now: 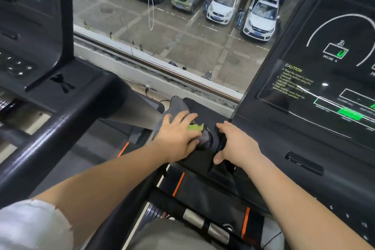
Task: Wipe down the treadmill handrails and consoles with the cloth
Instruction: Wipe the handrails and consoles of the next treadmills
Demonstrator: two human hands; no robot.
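A grey cloth (176, 105) with a green tag lies bunched on the black left wing (205, 107) of the right treadmill's console. My left hand (178, 135) presses down on the cloth, fingers curled over its folds. My right hand (236, 144) rests just to the right on the same wing, fingers and thumb spread across a black ridge, holding nothing. The lit console screen (324, 71) with a caution text rises at the right. The wing's handrail (205, 225), with silver grip sensors, runs below my arms.
A second treadmill stands at the left, with its console (28, 26) and thick black handrail (40, 148). Straight ahead is a window (162, 26) over a car park, with a sill and hanging cords. A narrow gap of floor lies between the two machines.
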